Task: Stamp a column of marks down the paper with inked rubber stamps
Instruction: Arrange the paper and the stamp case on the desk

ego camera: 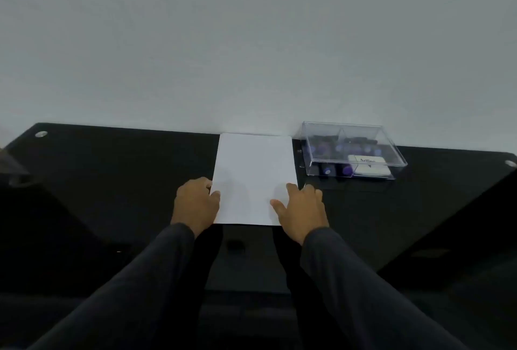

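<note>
1. A blank white sheet of paper (pixel 254 176) lies flat on the black table (pixel 126 170); its far edge reaches the table's back edge, where the pale wall (pixel 251 41) rises; no marks show on it.
2. The left hand (pixel 195 202) rests at the paper's left edge, near the lower left corner; its fingers are loosely curled, the thumb lying on the sheet's margin; whether the other fingertips pinch the edge or only touch the table beside it, I cannot tell.
3. The right hand (pixel 300 207) lies flat on the paper's lower right corner; its fingers are straight and slightly spread, the thumb out on the sheet, the outer fingers reaching past the right edge onto the table.
4. Both forearms wear dark sleeves (pixel 349 279) running back from the paper toward the camera.
5. Just right of the paper's upper half stands a clear plastic box (pixel 355 151), lid closed; inside it are dark stamps (pixel 324 142) with purple tints, too blurred to count, and a white ink pad (pixel 369 167) in the near right compartment.
6. Round metal fittings (pixel 41 134) sit at the table's far corners, well apart from the paper.
</note>
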{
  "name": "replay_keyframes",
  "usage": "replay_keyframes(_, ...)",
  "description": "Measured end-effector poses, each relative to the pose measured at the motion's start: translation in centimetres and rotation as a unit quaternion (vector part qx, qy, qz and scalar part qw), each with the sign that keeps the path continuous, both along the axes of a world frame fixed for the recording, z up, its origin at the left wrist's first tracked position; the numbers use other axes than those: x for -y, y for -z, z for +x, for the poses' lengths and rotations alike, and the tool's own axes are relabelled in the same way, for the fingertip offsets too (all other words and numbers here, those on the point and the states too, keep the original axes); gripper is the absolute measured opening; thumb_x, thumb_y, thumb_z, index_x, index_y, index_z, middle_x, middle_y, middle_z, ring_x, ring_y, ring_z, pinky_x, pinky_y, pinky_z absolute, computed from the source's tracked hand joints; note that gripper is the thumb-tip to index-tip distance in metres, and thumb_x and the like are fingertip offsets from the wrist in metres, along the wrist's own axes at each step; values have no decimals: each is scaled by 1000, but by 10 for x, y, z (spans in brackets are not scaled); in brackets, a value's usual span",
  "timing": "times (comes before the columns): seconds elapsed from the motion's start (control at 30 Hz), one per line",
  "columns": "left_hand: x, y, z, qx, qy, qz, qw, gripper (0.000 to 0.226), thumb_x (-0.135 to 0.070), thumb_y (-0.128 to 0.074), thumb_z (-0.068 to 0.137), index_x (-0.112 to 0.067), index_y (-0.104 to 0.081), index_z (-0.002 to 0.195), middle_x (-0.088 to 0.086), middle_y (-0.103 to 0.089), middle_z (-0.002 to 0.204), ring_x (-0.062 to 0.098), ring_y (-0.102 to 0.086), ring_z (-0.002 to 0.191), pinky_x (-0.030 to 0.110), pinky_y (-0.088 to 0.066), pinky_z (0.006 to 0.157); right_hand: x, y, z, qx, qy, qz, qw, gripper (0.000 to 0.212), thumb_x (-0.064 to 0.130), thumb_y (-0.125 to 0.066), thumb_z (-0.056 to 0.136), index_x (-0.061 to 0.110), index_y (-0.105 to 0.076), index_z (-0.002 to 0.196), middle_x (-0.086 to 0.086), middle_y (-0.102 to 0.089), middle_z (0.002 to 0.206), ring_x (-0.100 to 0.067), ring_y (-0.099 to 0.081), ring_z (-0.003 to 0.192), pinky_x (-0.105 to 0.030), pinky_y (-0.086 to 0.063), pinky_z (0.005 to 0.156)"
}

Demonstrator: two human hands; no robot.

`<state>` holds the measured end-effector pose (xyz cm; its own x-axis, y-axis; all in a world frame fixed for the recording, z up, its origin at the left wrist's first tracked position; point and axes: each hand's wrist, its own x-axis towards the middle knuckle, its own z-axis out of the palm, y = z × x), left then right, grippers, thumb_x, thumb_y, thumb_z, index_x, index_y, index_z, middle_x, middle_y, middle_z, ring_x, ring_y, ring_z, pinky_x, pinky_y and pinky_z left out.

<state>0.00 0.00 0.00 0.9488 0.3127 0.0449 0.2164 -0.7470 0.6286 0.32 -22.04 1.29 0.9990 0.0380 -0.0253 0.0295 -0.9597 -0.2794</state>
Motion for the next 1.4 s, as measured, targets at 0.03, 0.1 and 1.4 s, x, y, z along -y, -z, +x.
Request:
replay_keyframes(0.03, 0, 1, 3, 7, -16, -27, 999, 10, -21, -65, 92, -18, -61, 83, -2, -64, 86, 17, -59, 82, 27, -40, 71, 0, 1, 2, -2, 12, 10, 1000, 55, 54, -47, 96, 17, -44, 137, -14, -45, 129, -30, -38, 123, -41, -43, 100)
replay_keyframes(0.1, 1, -2, 9, -3, -50, -52, 997, 15, -15, -66, 89, -16, -58, 77, -5, -59, 78, 13, -53, 72, 25, -39, 67, -1, 5, 8, -1, 48, 32, 998, 51, 49, -53, 96, 15, -47, 134, -15, -45, 130, -31, -38, 122, -40, -41, 100)
replay_keyframes(1.4, 18, -35, -6, -126, -141, -175, 966, 15, -3, -57, 88, -4, -53, 74, 11, -58, 83, 25, -55, 68, 28, -43, 56, 4, 9, 15, -148, 231, 426, 862, 32, 2, -81, 65, 8, -69, 94, -9, -72, 98, -27, -70, 85, -41, -61, 77)
